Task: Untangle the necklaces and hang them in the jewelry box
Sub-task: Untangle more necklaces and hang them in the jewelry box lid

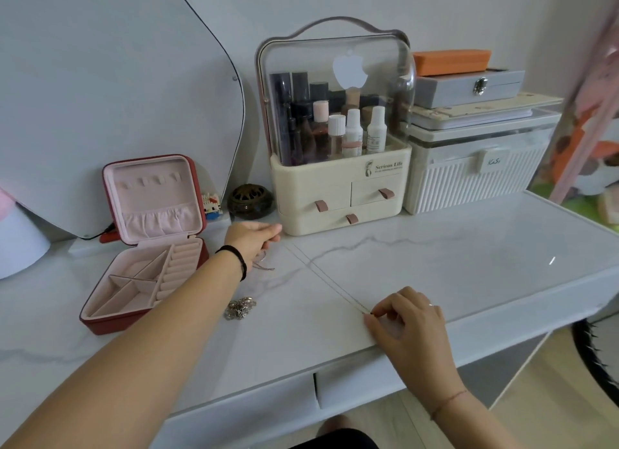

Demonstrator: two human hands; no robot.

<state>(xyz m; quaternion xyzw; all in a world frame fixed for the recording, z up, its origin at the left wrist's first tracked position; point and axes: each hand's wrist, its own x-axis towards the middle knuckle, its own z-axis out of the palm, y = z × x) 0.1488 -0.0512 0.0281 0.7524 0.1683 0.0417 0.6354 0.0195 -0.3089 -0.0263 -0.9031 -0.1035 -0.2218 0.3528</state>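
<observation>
Reaching forward, the left hand [254,239] is closed on one end of the necklace [330,281]. The other end is pinched by the right hand [407,318].

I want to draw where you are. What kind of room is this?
Likely a bedroom vanity: a mirror stands behind the table, a makeup case holds bottles, and a jewelry box lies open. The left hand and right hand pinch a necklace.
</observation>
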